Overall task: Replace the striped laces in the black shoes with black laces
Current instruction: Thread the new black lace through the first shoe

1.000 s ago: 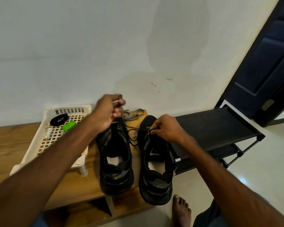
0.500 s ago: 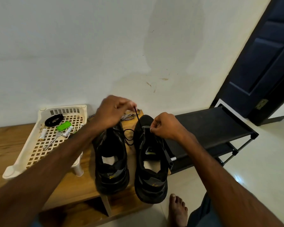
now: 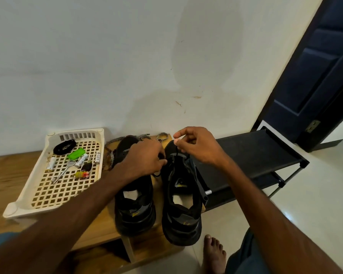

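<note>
Two black shoes stand side by side on the wooden bench (image 3: 12, 175), heels toward me: the left shoe (image 3: 134, 206) and the right shoe (image 3: 183, 210). My right hand (image 3: 196, 145) pinches the end of a black lace (image 3: 176, 150) that rises taut from the right shoe's front eyelets. My left hand (image 3: 145, 161) lies over the left shoe's front, fingers curled at the right shoe's left eyelets on the same black lace. Striped laces (image 3: 109, 155) lie loose behind the shoes by the wall. A coiled black lace (image 3: 64, 146) rests in the tray.
A cream plastic tray (image 3: 40, 196) at the left holds batteries, a green tag and small tools. A black fabric shoe rack (image 3: 251, 155) stands right of the bench. A dark door (image 3: 315, 76) is at far right. My bare foot (image 3: 214, 254) is on the floor.
My right hand rose from the right shoe's tongue and now pulls the lace end upward. My left hand dropped from above the shoes to the right shoe's eyelets.
</note>
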Tool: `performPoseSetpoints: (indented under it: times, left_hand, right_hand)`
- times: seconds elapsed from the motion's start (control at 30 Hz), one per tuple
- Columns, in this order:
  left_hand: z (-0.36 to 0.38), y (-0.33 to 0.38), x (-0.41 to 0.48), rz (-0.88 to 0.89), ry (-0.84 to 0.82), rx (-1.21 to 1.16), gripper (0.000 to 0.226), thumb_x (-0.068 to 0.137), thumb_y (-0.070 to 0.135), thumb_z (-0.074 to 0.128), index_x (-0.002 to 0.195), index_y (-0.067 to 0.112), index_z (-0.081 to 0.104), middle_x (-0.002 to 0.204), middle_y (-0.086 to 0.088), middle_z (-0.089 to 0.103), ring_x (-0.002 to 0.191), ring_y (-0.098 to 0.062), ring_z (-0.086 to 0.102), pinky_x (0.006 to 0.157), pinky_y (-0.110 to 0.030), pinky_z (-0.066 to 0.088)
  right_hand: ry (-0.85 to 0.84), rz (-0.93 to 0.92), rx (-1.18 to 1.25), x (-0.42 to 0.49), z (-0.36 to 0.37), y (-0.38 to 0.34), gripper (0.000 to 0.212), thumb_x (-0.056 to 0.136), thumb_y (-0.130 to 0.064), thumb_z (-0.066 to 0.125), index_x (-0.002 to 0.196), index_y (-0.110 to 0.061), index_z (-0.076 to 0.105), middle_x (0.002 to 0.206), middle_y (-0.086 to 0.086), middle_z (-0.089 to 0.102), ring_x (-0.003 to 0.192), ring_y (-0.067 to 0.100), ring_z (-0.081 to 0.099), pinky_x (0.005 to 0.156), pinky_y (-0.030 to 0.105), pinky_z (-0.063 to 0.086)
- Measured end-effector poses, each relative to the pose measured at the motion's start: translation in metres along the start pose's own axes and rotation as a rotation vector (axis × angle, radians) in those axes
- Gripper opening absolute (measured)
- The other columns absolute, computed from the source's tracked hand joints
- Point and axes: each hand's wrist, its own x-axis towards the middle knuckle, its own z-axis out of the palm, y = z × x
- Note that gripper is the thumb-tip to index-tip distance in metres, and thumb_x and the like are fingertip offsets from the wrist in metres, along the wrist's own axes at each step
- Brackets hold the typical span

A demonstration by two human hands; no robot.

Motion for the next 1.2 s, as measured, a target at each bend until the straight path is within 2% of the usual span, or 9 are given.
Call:
performPoseSetpoints:
  times: [0.2,0.37,0.5,0.63,0.77,0.9,0.97,1.07,1.2]
  left_hand:
    - [-0.020,-0.007,0.003,-0.064,0.218,-0.372,0.019,0.090,0.040,0.073,0.102,0.026,0.080,0.094,0.012,0.076,0.078,-0.005,0.070,0.075,-0.025,0.054]
    - [-0.039,-0.018,0.003,-0.188,0.407,-1.020,0.010,0.088,0.033,0.077,0.094,0.025,0.081,0.068,0.017,0.070,0.059,0.002,0.061,0.066,-0.022,0.053]
    - [-0.046,-0.024,0.004,-0.224,0.382,-1.365,0.012,0.094,0.024,0.072,0.094,0.015,0.080,0.065,0.005,0.042,0.055,-0.010,0.028,0.043,-0.017,0.028]
    - [-0.043,-0.019,0.006,-0.174,0.282,-1.547,0.016,0.096,0.022,0.068,0.099,0.008,0.076,0.055,0.013,0.039,0.049,-0.005,0.026,0.041,-0.015,0.022]
    - [-0.042,-0.020,0.006,-0.047,0.039,-1.397,0.019,0.096,0.026,0.065,0.097,0.012,0.078,0.059,0.009,0.035,0.053,-0.007,0.028,0.045,-0.017,0.027]
    - [-0.038,-0.017,-0.001,0.084,-0.224,-0.973,0.041,0.086,0.058,0.068,0.095,0.021,0.082,0.068,0.005,0.064,0.061,-0.007,0.050,0.056,-0.018,0.040]
    - [-0.033,-0.011,-0.003,0.101,-0.317,-0.886,0.059,0.089,0.073,0.053,0.093,0.023,0.083,0.081,0.002,0.075,0.076,-0.008,0.067,0.077,-0.023,0.048]
    - [-0.028,-0.011,0.000,0.047,-0.325,-0.806,0.075,0.104,0.065,0.026,0.088,0.019,0.083,0.085,-0.003,0.079,0.091,-0.008,0.075,0.096,-0.030,0.039]
    - [-0.017,-0.015,0.000,-0.040,-0.251,-0.729,0.052,0.109,0.039,0.042,0.086,0.008,0.078,0.074,-0.004,0.078,0.071,-0.019,0.077,0.079,-0.026,0.057]
  right_hand:
    - [-0.130,0.017,-0.224,-0.003,0.002,0.005,0.029,0.089,-0.004,0.076,0.117,-0.012,0.073,0.098,0.005,0.075,0.090,0.016,0.072,0.089,0.030,0.060]
    - [-0.232,0.064,-0.306,-0.003,0.002,0.007,0.042,0.088,-0.008,0.079,0.128,-0.013,0.067,0.115,0.003,0.071,0.104,0.013,0.068,0.091,0.022,0.055]
    - [-0.238,0.095,-0.310,-0.003,0.002,0.009,0.041,0.089,-0.011,0.079,0.128,-0.013,0.067,0.119,0.004,0.071,0.106,0.014,0.067,0.092,0.025,0.055]
    - [-0.224,0.110,-0.326,0.000,0.006,0.011,0.040,0.088,-0.011,0.080,0.126,-0.012,0.069,0.119,0.004,0.071,0.104,0.013,0.066,0.089,0.022,0.054]
    - [-0.225,0.092,-0.334,0.000,0.007,0.010,0.040,0.088,-0.008,0.079,0.126,-0.014,0.069,0.119,0.004,0.071,0.106,0.014,0.067,0.087,0.020,0.053]
    - [-0.251,-0.038,-0.201,-0.003,0.006,0.001,0.031,0.086,-0.009,0.079,0.114,-0.022,0.075,0.108,-0.004,0.074,0.101,0.007,0.069,0.083,0.015,0.052]
    - [-0.259,-0.065,-0.129,-0.005,0.004,-0.002,0.016,0.088,-0.012,0.078,0.100,-0.023,0.080,0.094,-0.007,0.077,0.091,0.006,0.070,0.078,0.020,0.054]
    - [-0.347,-0.060,-0.210,-0.005,-0.003,-0.002,0.015,0.088,-0.011,0.075,0.092,-0.024,0.081,0.098,-0.004,0.077,0.097,0.013,0.069,0.091,0.035,0.056]
    - [-0.388,-0.030,-0.264,-0.008,-0.007,-0.003,0.037,0.086,0.003,0.068,0.078,-0.032,0.078,0.103,-0.003,0.077,0.109,0.011,0.068,0.101,0.035,0.053]
